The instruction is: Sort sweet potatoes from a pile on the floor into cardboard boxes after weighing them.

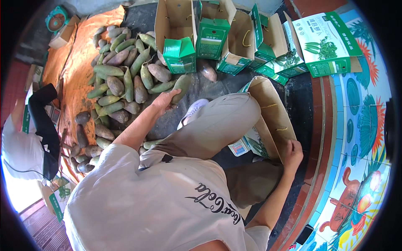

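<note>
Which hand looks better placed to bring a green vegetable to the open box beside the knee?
Probably the left hand: its fingers are on a green vegetable beside the pile. The right hand is at the near edge of the open box, across from the pile.

Painted tiles (367, 123) beside reddish-brown edging (330, 121)

The person's raised knee (239, 109) hides part of the open carton (275, 117).

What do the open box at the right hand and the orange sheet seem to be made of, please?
Box: probably cardboard, matte inside, by its plain brown, stiff-looking walls.
Orange sheet: perhaps plastic or coated cloth, slightly shiny, by its wrinkles and pale highlights; not certain.
</note>
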`<action>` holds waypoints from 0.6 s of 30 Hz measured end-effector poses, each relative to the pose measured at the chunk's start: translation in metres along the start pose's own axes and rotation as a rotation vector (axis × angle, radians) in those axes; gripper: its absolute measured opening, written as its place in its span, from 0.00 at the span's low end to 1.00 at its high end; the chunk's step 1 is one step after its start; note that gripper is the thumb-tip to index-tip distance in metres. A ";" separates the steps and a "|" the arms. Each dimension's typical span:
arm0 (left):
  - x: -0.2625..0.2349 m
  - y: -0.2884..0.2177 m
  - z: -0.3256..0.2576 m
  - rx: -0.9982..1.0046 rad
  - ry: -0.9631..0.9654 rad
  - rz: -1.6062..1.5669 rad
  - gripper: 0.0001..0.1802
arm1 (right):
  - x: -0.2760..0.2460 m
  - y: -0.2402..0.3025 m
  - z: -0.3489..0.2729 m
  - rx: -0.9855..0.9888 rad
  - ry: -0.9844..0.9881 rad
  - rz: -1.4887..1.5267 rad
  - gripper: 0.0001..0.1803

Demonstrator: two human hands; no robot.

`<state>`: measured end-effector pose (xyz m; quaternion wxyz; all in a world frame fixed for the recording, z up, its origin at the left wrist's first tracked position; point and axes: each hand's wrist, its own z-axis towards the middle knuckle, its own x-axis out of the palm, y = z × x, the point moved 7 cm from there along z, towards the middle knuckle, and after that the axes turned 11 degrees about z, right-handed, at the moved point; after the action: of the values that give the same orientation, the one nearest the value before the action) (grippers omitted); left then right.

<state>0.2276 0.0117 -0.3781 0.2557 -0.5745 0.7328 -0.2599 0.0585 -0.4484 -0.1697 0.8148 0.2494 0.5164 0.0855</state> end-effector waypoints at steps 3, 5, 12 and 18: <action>0.009 -0.039 -0.026 0.121 0.039 0.063 0.26 | 0.032 0.021 0.010 -0.002 0.183 0.058 0.07; 0.024 -0.078 -0.053 0.271 0.068 0.080 0.26 | 0.049 0.016 0.014 0.089 0.303 0.100 0.09; 0.086 -0.174 -0.101 0.603 0.233 0.230 0.28 | 0.111 -0.006 0.002 -0.036 0.540 -0.112 0.11; 0.178 -0.222 -0.122 0.686 0.403 0.465 0.28 | 0.126 -0.021 -0.005 0.023 0.556 -0.187 0.07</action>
<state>0.2660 -0.1971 -0.1524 0.3349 -0.2148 0.7490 -0.5298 0.1081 -0.4149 -0.2826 0.6433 0.1766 0.7417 0.0693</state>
